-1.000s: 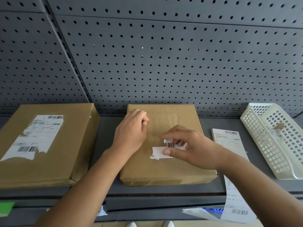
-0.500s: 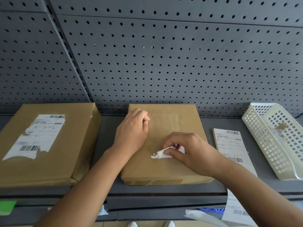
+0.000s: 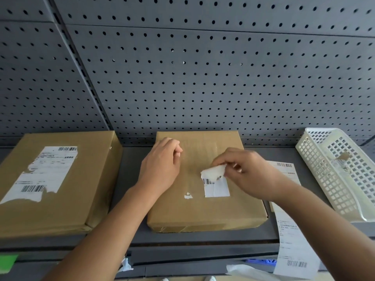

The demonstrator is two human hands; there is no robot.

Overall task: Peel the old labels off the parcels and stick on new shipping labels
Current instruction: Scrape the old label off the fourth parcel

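Observation:
A brown cardboard parcel (image 3: 205, 211) lies on the grey shelf in the middle. My left hand (image 3: 160, 165) rests on its top left part with fingers loosely curled. My right hand (image 3: 245, 169) pinches a torn white strip of old label (image 3: 213, 172) lifted just above the box. A remnant of the old label (image 3: 217, 187) with a barcode still sticks to the lid, and a tiny white scrap (image 3: 188, 196) lies left of it. A second parcel (image 3: 67, 191) with a torn white label (image 3: 40, 173) sits on the left.
A strip of new shipping labels (image 3: 290, 226) lies right of the middle parcel and hangs over the shelf edge. A white perforated basket (image 3: 316, 169) holding scraps stands at the far right. Grey pegboard (image 3: 182, 78) backs the shelf.
My right hand has torn a strip of label off and lifted it up and right, uncovering the remnant and a small scrap on the lid. My left hand stays put.

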